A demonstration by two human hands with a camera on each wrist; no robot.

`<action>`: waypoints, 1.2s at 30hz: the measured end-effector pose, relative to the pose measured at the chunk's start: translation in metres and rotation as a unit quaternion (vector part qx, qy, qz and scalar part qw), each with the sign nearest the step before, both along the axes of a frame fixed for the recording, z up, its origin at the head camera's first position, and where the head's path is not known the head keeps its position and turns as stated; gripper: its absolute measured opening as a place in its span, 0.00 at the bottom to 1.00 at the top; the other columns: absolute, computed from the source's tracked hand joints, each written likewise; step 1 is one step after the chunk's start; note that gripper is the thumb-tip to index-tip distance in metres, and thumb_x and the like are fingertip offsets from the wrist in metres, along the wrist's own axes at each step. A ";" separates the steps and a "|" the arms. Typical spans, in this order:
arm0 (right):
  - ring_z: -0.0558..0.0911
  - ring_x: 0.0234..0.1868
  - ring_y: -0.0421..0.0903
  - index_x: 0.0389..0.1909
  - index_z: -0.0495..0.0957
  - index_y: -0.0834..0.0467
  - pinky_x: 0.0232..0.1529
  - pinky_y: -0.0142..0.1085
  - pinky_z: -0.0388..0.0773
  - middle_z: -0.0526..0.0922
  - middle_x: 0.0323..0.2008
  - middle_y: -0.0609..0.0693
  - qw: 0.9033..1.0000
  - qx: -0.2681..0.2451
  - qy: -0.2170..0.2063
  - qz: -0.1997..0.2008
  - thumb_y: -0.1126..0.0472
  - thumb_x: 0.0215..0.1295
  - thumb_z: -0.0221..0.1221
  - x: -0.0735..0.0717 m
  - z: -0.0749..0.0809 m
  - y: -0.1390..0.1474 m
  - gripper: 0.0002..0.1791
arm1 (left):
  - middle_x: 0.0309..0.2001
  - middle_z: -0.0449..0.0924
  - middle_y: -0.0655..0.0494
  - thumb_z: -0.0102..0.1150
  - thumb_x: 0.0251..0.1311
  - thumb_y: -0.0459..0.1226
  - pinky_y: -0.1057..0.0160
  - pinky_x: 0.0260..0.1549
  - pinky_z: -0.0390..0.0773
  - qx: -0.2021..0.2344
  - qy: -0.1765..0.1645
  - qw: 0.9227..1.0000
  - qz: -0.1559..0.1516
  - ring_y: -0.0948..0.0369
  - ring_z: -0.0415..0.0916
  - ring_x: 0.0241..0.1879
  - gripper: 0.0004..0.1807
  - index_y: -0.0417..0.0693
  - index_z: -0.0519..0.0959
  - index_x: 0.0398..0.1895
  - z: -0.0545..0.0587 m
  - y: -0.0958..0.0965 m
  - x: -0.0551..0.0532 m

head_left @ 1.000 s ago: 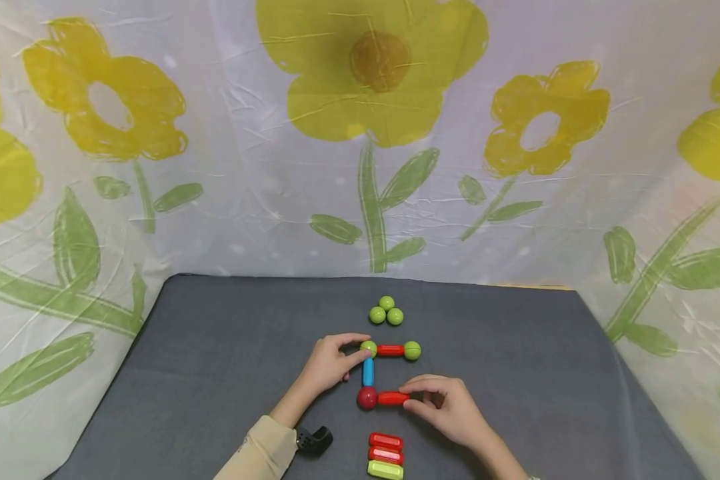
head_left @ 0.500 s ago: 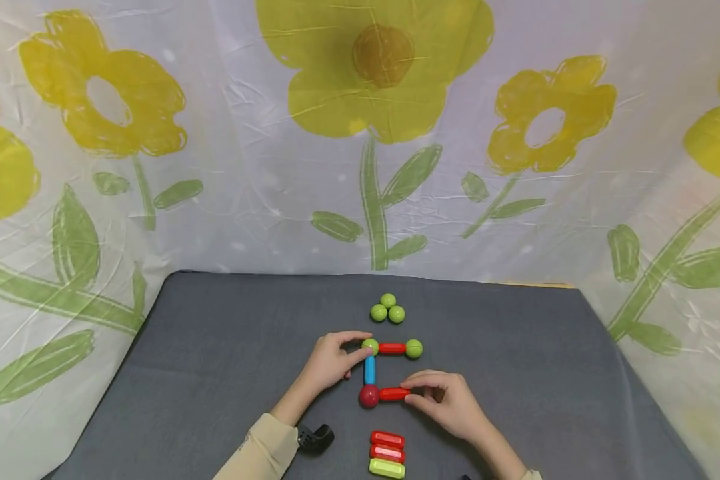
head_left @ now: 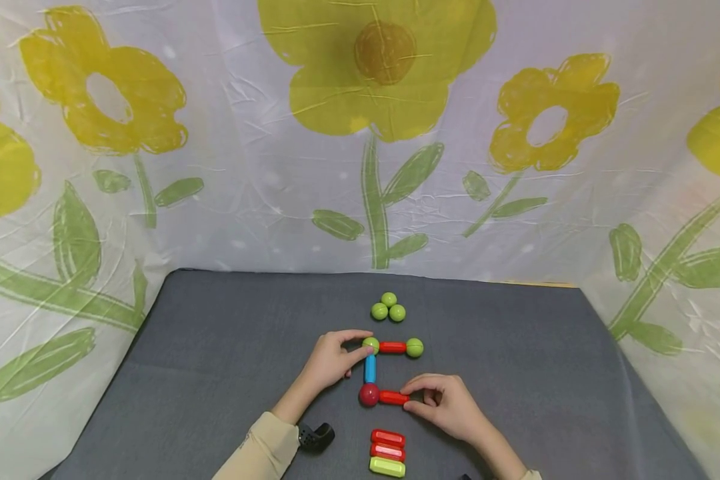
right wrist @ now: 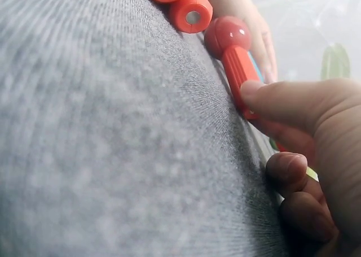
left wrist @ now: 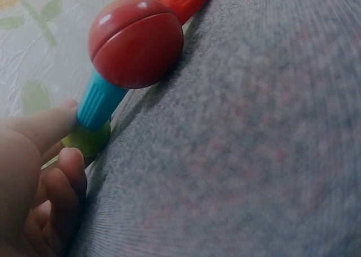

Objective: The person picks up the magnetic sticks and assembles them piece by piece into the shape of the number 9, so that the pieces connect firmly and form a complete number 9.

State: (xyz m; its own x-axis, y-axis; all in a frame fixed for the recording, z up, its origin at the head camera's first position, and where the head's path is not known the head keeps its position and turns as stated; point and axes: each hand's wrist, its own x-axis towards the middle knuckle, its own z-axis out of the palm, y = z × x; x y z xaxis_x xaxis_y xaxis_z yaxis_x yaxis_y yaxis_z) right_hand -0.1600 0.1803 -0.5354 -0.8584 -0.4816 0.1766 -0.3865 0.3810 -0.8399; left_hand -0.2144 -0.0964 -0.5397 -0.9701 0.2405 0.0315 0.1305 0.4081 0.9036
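My left hand (head_left: 331, 363) pinches a green ball (head_left: 371, 344) between thumb and fingers. From that ball a red rod (head_left: 393, 347) runs right to another green ball (head_left: 415, 347), and a blue rod (head_left: 370, 369) runs toward me to a larger dark red ball (head_left: 369, 395). A second red rod (head_left: 391, 397) meets the dark red ball from the right. My right hand (head_left: 447, 403) grips its free end with thumb and fingertips. In the right wrist view the thumb lies on the red rod (right wrist: 239, 76), whose far end meets the dark red ball (right wrist: 228, 36).
Beyond the joined pieces sit three loose green balls (head_left: 388, 307) in a cluster. Nearer me lie two red rods (head_left: 388, 445) and a yellow-green rod (head_left: 387, 467), side by side. Dark grey cloth (head_left: 246, 320) covers the table, with a flowered curtain (head_left: 234, 200) behind.
Since half a second ago, the free end of the lower red rod has swung slightly toward me with my right hand. My left hand keeps its pinch on the green ball.
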 end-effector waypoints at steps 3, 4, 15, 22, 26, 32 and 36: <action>0.70 0.21 0.30 0.41 0.91 0.47 0.21 0.26 0.68 0.90 0.39 0.44 1.000 0.005 -0.001 -0.002 0.58 0.62 0.77 0.000 0.001 0.000 0.08 | 0.11 0.74 0.61 0.72 0.69 0.45 0.68 0.11 0.65 -0.001 0.000 1.000 0.000 0.67 0.69 0.09 0.20 0.52 0.87 0.61 0.000 0.000 0.000; 0.70 0.21 0.30 0.41 0.91 0.46 0.22 0.26 0.68 0.90 0.39 0.43 1.000 0.007 -0.002 -0.003 0.58 0.62 0.77 0.000 0.001 -0.001 0.08 | 0.11 0.74 0.62 0.72 0.69 0.45 0.68 0.11 0.65 -0.002 0.000 1.000 0.000 0.67 0.69 0.09 0.20 0.53 0.87 0.61 0.000 0.000 0.000; 0.72 0.23 0.30 0.42 0.90 0.46 0.22 0.27 0.71 0.90 0.40 0.43 1.000 0.007 0.003 -0.006 0.58 0.63 0.77 0.001 0.004 0.000 0.09 | 0.11 0.74 0.62 0.72 0.69 0.45 0.68 0.11 0.66 -0.002 -0.001 1.000 0.000 0.66 0.70 0.10 0.19 0.53 0.87 0.61 -0.002 0.000 0.000; 0.73 0.23 0.31 0.43 0.90 0.44 0.24 0.28 0.74 0.89 0.40 0.40 1.000 0.008 -0.005 -0.014 0.58 0.62 0.77 0.004 0.008 0.001 0.10 | 0.11 0.73 0.63 0.71 0.69 0.45 0.68 0.12 0.65 0.000 -0.003 1.000 0.001 0.66 0.69 0.10 0.19 0.53 0.87 0.61 -0.001 0.000 0.001; 0.73 0.24 0.31 0.43 0.90 0.46 0.24 0.28 0.73 0.89 0.40 0.41 1.000 -0.002 -0.007 -0.005 0.59 0.63 0.77 0.009 0.012 -0.001 0.10 | 0.11 0.73 0.63 0.71 0.69 0.46 0.68 0.12 0.65 -0.001 -0.001 1.000 0.000 0.67 0.69 0.10 0.19 0.53 0.87 0.61 -0.001 0.000 0.001; 0.69 0.22 0.29 0.43 0.90 0.50 0.22 0.25 0.68 0.89 0.35 0.46 0.999 -0.021 -0.032 0.033 0.61 0.64 0.76 0.019 0.015 -0.006 0.08 | 0.11 0.73 0.64 0.71 0.69 0.46 0.68 0.11 0.65 0.001 0.000 1.000 -0.001 0.67 0.69 0.10 0.19 0.53 0.87 0.60 -0.001 0.000 0.001; 0.67 0.20 0.29 0.44 0.90 0.51 0.21 0.25 0.67 0.88 0.35 0.48 0.996 -0.019 -0.060 0.063 0.58 0.65 0.75 0.026 0.015 -0.010 0.08 | 0.11 0.74 0.63 0.71 0.69 0.46 0.68 0.11 0.65 0.001 0.000 1.000 -0.002 0.66 0.69 0.10 0.20 0.53 0.87 0.61 -0.001 0.000 0.000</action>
